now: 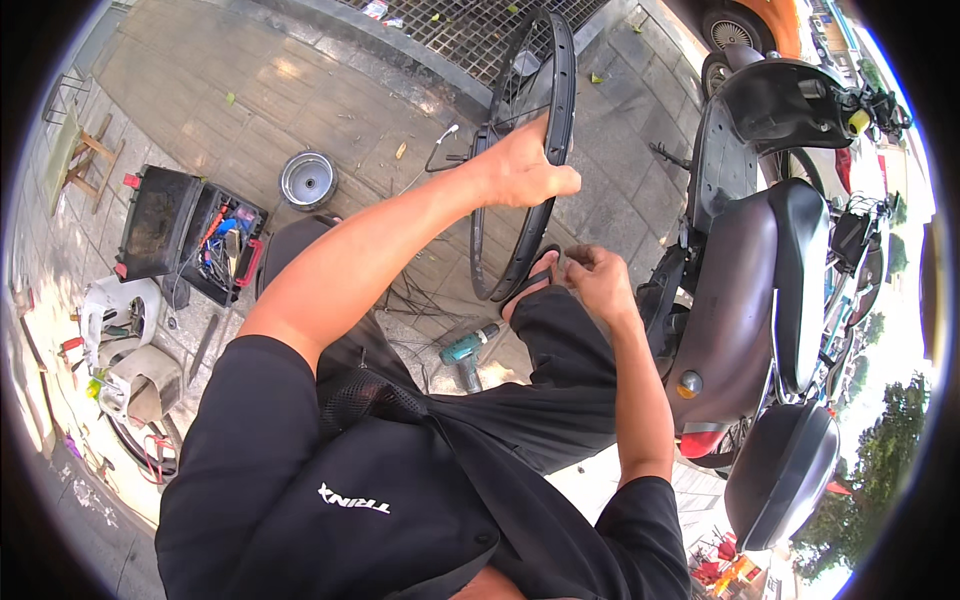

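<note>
Black shirt [330, 490] and dark trousers [560, 390] fill the lower frame, closest to the lens; the person appears seated low over the pavement [250, 90], one knee raised toward the work; both bare forearms reach forward from there. Left hand [525, 165] is closed over the upper rim of a black spoked wheel rim [555, 100], fingers wrapped round its edge; the rim stands upright on its edge, its lowest part just by a sandalled foot [530, 285], so the grip on top reads as a steadying hold, keeping it vertical and still. Right hand [597, 275] sits lower, beside the rim's lower right arc, fingers pinched together on something thin; too small to tell whether a spoke, a nipple or a small tool; judged a fine-adjustment hold, hence placed close to the rim and the knee. Teal cordless drill [470, 352] lies on the pavement just below the rim, within reach of either hand; loose thin wires or spokes lie near it. Open black toolbox [190, 235] sits well apart to the left, lid thrown back, contents exposed for picking; round metal hub or drum [307, 178] lies beyond it. Dark scooter [760, 270] stands parked just right of the right hand; metal drain grating [470, 30] runs behind the rim.
</note>
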### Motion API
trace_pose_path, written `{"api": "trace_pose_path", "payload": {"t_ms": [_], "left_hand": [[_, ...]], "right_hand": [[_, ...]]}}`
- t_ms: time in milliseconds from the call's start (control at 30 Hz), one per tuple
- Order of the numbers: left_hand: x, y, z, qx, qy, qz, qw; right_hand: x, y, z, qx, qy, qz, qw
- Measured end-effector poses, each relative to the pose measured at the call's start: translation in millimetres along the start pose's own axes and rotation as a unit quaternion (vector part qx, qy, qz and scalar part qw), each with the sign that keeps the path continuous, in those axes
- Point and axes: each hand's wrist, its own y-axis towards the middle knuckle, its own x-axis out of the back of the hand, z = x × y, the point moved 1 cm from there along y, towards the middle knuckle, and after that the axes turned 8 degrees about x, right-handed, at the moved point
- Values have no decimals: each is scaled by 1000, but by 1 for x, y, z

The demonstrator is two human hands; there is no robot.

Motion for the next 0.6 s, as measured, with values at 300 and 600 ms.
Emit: {"api": "trace_pose_path", "payload": {"t_ms": [300, 600], "left_hand": [[-9, 8, 1, -54, -16, -1, 998], [-9, 16, 2, -76, 12, 14, 997]], "right_hand": [[47, 19, 160, 326, -151, -172, 917], [45, 43, 169, 375, -227, -130, 889]]}}
